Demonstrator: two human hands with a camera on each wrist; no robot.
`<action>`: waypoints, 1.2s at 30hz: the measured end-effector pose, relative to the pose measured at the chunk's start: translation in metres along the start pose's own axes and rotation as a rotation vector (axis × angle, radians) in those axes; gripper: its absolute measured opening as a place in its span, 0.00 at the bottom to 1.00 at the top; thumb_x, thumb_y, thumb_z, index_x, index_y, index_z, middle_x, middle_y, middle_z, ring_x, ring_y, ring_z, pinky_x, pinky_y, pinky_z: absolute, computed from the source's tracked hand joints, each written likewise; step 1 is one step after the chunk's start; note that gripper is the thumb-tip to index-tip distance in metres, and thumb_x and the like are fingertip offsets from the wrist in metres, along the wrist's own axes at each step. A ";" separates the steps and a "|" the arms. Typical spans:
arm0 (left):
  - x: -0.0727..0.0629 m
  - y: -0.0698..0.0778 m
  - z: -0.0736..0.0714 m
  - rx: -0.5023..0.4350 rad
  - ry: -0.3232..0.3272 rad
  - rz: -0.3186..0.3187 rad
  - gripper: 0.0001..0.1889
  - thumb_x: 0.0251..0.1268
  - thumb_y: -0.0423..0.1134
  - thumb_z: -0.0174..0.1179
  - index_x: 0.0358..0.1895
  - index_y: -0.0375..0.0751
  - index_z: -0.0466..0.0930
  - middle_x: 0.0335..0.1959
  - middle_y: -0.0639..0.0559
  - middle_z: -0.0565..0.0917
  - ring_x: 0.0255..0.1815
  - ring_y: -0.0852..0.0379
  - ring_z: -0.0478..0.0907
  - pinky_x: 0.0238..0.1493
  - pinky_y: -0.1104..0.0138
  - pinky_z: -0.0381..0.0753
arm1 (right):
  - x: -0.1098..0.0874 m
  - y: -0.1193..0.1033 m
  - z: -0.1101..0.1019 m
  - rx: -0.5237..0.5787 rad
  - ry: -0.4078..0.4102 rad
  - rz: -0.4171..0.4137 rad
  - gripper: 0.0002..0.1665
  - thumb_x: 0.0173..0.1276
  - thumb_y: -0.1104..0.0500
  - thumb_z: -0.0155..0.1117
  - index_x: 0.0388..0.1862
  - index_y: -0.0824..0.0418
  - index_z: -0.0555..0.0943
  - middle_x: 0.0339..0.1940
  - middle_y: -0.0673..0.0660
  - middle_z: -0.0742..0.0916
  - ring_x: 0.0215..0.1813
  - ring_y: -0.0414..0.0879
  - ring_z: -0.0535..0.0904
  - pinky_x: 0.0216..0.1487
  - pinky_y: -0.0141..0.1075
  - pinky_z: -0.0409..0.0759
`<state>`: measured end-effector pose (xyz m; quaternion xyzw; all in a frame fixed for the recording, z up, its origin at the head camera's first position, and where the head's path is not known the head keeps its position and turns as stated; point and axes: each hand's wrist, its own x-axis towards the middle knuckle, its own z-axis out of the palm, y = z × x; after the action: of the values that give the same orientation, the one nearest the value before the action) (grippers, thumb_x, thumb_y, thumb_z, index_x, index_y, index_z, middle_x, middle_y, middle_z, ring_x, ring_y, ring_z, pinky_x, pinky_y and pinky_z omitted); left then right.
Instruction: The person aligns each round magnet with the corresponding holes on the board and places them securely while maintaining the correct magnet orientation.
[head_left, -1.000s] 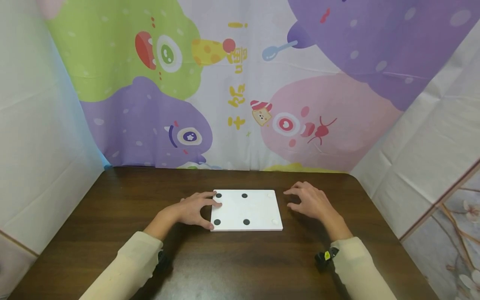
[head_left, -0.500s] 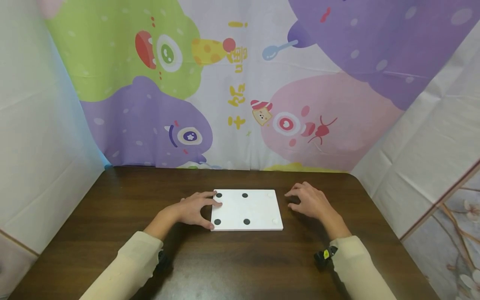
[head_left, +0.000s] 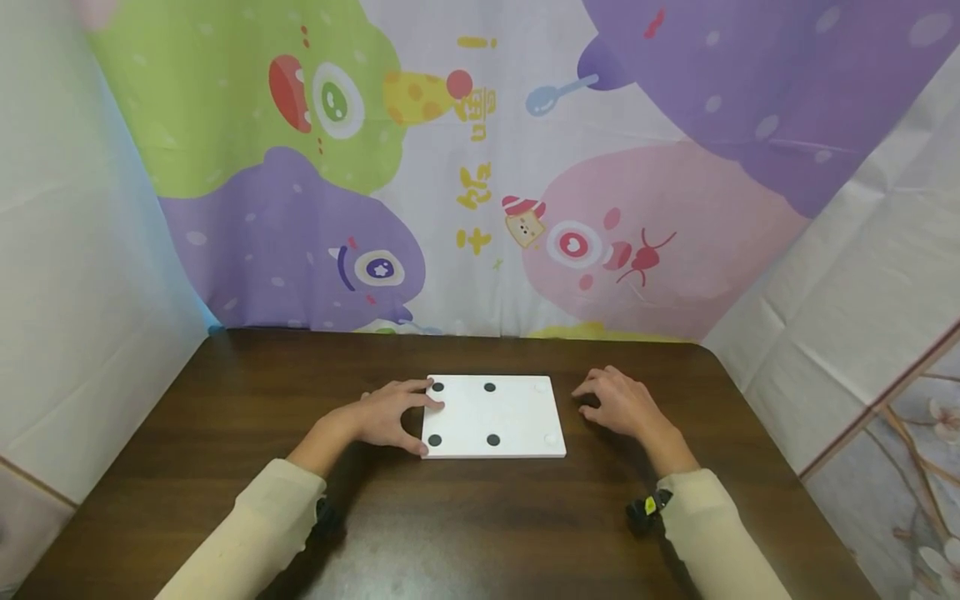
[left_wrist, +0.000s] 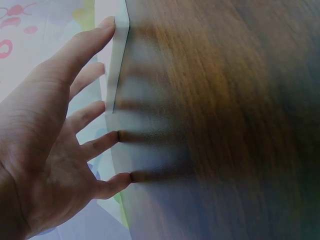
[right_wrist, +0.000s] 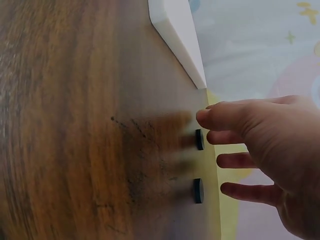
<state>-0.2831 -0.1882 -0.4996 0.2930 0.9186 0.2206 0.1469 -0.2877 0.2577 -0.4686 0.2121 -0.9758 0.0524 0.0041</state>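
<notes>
A white rectangular board point(head_left: 517, 417) lies flat on the table, with several black round spots point(head_left: 492, 440) and two pale round spots point(head_left: 550, 438) near its right end. My left hand point(head_left: 381, 417) rests at the board's left end, thumb at the front corner and fingertips on the left edge, fingers spread. My right hand point(head_left: 617, 402) hovers low over the table, right of the board, fingers loosely bent and holding nothing. Below its fingertips in the right wrist view, two small black discs point(right_wrist: 199, 191) sit on the table; the hand mostly hides them in the head view.
The dark wooden table point(head_left: 480, 525) ends at a cartoon-printed curtain point(head_left: 465, 317) at the back. Pale cloth walls point(head_left: 90, 250) close in both sides. A dark strap device point(head_left: 648, 510) sits at the right wrist.
My right hand's fingertips have shifted slightly right and drawn a little closer together. My left hand stays on the board; the head view has tilted slightly.
</notes>
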 end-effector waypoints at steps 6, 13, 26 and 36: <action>-0.012 0.033 -0.016 -0.019 -0.029 -0.055 0.44 0.65 0.60 0.80 0.83 0.51 0.77 0.94 0.38 0.60 0.91 0.20 0.56 0.71 0.06 0.51 | 0.003 0.001 0.001 -0.010 -0.022 0.000 0.15 0.76 0.56 0.78 0.59 0.52 0.95 0.61 0.55 0.92 0.63 0.57 0.85 0.57 0.60 0.90; -0.013 0.035 -0.017 -0.024 -0.032 -0.059 0.45 0.65 0.60 0.79 0.83 0.51 0.77 0.94 0.38 0.60 0.91 0.20 0.55 0.72 0.06 0.51 | 0.003 0.002 -0.001 -0.006 -0.035 -0.006 0.15 0.76 0.60 0.77 0.59 0.54 0.95 0.61 0.57 0.91 0.66 0.60 0.85 0.61 0.62 0.89; -0.013 0.034 -0.017 -0.020 -0.038 -0.059 0.45 0.65 0.61 0.79 0.84 0.51 0.76 0.94 0.38 0.59 0.91 0.20 0.55 0.73 0.07 0.51 | 0.000 0.004 0.002 -0.017 -0.021 -0.022 0.16 0.75 0.66 0.76 0.59 0.55 0.95 0.60 0.57 0.91 0.65 0.60 0.86 0.58 0.62 0.90; 0.015 -0.027 0.014 0.015 -0.014 -0.039 0.50 0.55 0.81 0.75 0.83 0.74 0.75 0.96 0.53 0.58 0.94 0.29 0.56 0.70 0.06 0.53 | 0.000 0.004 0.005 -0.020 0.006 -0.022 0.14 0.75 0.66 0.76 0.56 0.55 0.96 0.57 0.57 0.92 0.62 0.60 0.87 0.55 0.60 0.91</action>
<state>-0.3016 -0.1945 -0.5271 0.2777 0.9248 0.2088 0.1552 -0.2896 0.2604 -0.4739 0.2227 -0.9739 0.0430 0.0096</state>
